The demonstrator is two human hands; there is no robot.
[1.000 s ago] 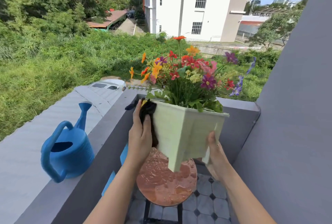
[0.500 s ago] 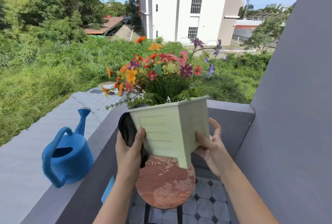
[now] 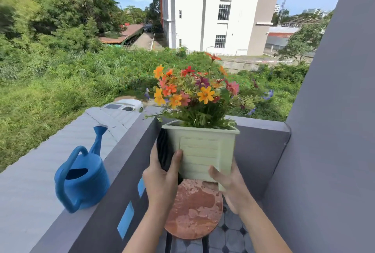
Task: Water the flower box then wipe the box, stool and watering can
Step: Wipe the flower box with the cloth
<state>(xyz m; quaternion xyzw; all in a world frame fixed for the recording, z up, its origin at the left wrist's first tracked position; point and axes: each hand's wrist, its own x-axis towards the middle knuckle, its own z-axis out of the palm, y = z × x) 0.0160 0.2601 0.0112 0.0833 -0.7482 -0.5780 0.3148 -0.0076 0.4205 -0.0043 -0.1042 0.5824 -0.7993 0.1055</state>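
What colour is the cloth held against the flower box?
Black cloth, seen in the head view, the only view given.

Sunlit balcony: grey parapet (image 3: 125, 151) left and far, grey wall (image 3: 334, 110) right, patterned floor tiles (image 3: 233, 238) near, white building (image 3: 213, 9) far.

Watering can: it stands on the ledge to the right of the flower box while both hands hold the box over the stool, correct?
Not quite. The head view shows the watering can on the ledge left of the flower box. Both hands, left hand and right hand, do hold the box over the stool.
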